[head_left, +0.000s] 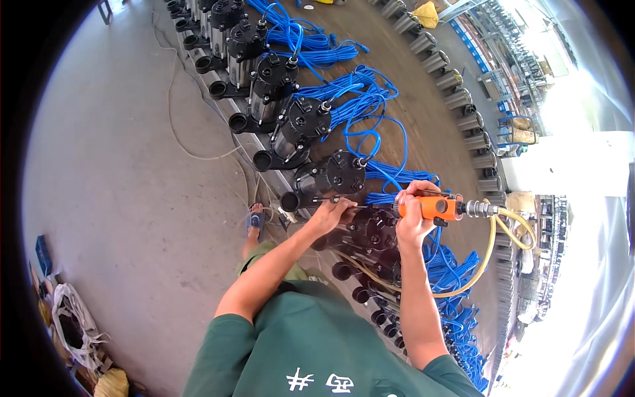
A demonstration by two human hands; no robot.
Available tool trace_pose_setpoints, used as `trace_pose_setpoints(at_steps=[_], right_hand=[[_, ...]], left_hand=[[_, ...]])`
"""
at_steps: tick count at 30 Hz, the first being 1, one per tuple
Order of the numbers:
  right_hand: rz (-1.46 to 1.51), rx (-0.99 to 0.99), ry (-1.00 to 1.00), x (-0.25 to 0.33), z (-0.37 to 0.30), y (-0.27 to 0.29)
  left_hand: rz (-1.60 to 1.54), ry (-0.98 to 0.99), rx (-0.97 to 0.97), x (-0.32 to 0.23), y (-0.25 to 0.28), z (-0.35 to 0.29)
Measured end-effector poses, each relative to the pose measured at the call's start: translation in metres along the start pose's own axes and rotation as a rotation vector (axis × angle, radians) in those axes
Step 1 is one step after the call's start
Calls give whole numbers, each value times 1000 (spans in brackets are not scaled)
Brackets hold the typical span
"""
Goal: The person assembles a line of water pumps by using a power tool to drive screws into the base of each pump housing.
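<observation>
My right hand (413,218) is wrapped around an orange air screwdriver (438,208), which lies sideways above a row of pumps. A yellow air hose (491,255) runs from the tool's metal fitting and loops back toward my body. My left hand (331,215) is closed at the side of a black-topped pump (374,228), its fingertips around something thin and dark that I cannot make out. Just beyond it stands another pump (334,175) with a black lid and a steel body. The tool's working end is partly hidden by my right hand.
More pumps (301,126) stand in a line on a low rail, running far ahead and back past my right arm. Coiled blue cables (360,92) lie on a brown surface beside them. Steel cylinders (476,122) line its far side. A thin cable (173,112) crosses the grey floor.
</observation>
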State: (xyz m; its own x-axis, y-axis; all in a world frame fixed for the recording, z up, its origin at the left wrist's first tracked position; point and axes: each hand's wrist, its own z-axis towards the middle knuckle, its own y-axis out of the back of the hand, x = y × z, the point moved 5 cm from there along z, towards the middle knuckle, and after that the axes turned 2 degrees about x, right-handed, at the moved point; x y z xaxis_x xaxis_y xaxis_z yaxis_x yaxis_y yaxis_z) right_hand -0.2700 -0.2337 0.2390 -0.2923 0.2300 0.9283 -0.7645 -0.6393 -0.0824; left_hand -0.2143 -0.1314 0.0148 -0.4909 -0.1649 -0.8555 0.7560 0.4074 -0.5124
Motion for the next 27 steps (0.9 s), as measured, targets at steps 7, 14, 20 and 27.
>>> trace_pose_setpoints(at_steps=[7,14,20,27], right_hand=[[-83,0,74,9,2,-12],[-96,83,78,18,3,6],[91,127,99,91,-41,2],[-15,128,94,90,-90,38]], left_hand=[[136,-33,-47,-3,-1,-2],[169,2,-711,-5,-30,-88],[-985,482,-499,49,-100,-101],[-1158,336,-572,71,-107,-78]])
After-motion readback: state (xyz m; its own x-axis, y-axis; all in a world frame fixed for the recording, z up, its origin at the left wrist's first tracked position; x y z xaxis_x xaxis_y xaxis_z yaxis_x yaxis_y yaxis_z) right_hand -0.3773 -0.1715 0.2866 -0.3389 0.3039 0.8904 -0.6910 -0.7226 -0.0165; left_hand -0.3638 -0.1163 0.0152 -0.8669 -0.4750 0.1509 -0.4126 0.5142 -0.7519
